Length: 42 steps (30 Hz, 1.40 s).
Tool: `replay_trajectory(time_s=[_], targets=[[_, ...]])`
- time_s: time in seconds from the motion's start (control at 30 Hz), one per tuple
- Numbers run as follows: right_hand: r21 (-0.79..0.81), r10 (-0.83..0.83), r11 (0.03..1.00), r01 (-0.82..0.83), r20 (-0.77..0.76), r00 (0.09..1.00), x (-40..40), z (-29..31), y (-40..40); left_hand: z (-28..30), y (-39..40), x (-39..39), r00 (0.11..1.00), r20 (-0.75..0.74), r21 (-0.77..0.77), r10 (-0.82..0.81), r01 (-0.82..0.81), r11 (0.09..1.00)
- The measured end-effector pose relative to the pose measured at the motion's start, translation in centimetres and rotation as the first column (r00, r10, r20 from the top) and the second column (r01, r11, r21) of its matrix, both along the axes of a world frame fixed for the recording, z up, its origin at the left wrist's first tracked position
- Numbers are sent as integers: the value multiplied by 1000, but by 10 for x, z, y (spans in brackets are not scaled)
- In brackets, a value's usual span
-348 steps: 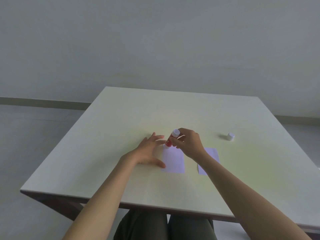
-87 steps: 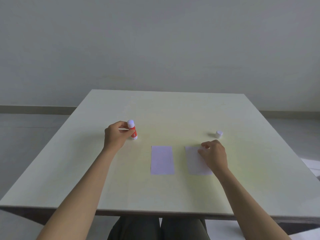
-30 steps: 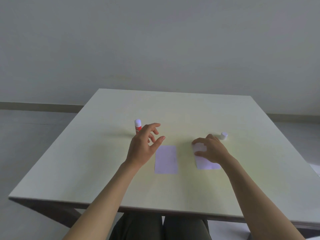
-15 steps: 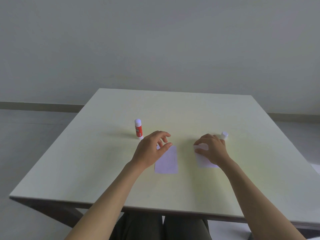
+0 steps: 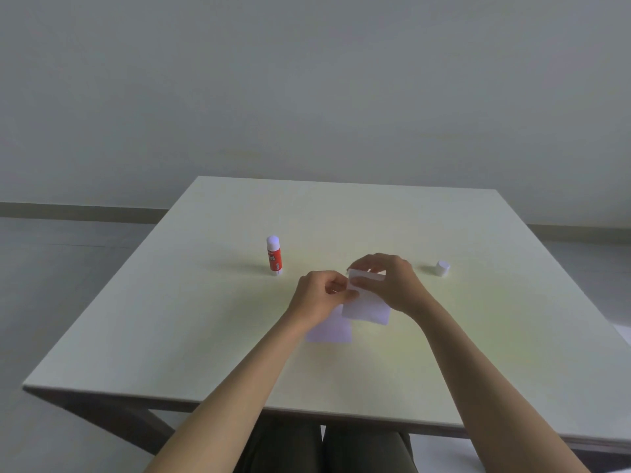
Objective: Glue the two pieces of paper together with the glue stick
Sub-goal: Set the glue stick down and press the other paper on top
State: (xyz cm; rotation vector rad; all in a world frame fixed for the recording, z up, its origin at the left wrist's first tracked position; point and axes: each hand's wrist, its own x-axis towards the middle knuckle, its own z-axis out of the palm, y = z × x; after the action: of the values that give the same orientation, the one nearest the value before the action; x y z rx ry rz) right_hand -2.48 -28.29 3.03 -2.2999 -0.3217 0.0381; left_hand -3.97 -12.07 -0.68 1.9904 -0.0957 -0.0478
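Both hands hold one white paper slip point(image 5: 366, 303) lifted off the table. My right hand point(image 5: 392, 281) grips its top edge. My left hand point(image 5: 319, 297) pinches its left edge. This slip hangs partly over the second paper slip point(image 5: 330, 329), which lies flat on the table under my left wrist. The red glue stick point(image 5: 274, 256) stands upright with no cap, left of and behind my hands, untouched.
The glue stick's white cap point(image 5: 442, 268) sits to the right of my right hand. The pale square table point(image 5: 205, 336) has its near edge just above my lap. Grey floor and a plain wall surround it.
My right hand has lifted the right paper slip and carried it left. My left hand came over to pinch its edge, above the left slip. The glue stick stayed put.
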Motion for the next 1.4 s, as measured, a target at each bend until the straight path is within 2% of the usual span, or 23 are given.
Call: replay_trajectory(time_s=[0.1, 0.17, 0.27, 0.37, 0.47, 0.8, 0.9, 0.97, 1.03, 1.07, 1.2, 1.4], targets=[[5, 21, 1000, -21, -34, 999, 0, 2, 10, 2, 6, -1, 999, -4, -33, 43, -43, 999], [70, 10, 998, -6, -52, 999, -1, 0, 12, 4, 12, -2, 997, -19, -59, 72, -73, 996], [148, -85, 984, 97, -85, 993, -3, -7, 13, 4, 23, -3, 992, -37, -86, 121, -123, 989], [221, -198, 944, 243, -207, 958, -7, -17, 14, 3, 31, -5, 986, -60, -112, 155, -160, 981], [359, -145, 894, 267, -332, 932, -12, -24, 16, 1, 38, -7, 979, -77, -116, 189, -197, 974], [337, -285, 854, 396, -335, 898, -15, -35, 26, -3, 44, -13, 951, -85, -87, 296, -303, 949], [291, -314, 862, 415, -337, 888, -16, -41, 25, -5, 46, -16, 960, -104, 17, 260, -260, 965], [254, -330, 869, 424, -341, 880, -17, -45, 25, -7, 48, -17, 975, -58, 194, 214, -199, 961], [198, -346, 884, 423, -331, 878, -17, -47, 26, -8, 49, -17, 987, 16, 443, 159, -149, 884], [177, -349, 890, 419, -325, 879, -17, -48, 27, -9, 49, -17, 988, 42, 513, 146, -147, 846], [125, -349, 905, 407, -331, 877, -16, -49, 30, -11, 50, -13, 989, 67, 582, 129, -144, 800], [104, -330, 915, 390, -366, 870, -11, -47, 29, -15, 50, -7, 995, 10, 605, 100, -85, 791]])
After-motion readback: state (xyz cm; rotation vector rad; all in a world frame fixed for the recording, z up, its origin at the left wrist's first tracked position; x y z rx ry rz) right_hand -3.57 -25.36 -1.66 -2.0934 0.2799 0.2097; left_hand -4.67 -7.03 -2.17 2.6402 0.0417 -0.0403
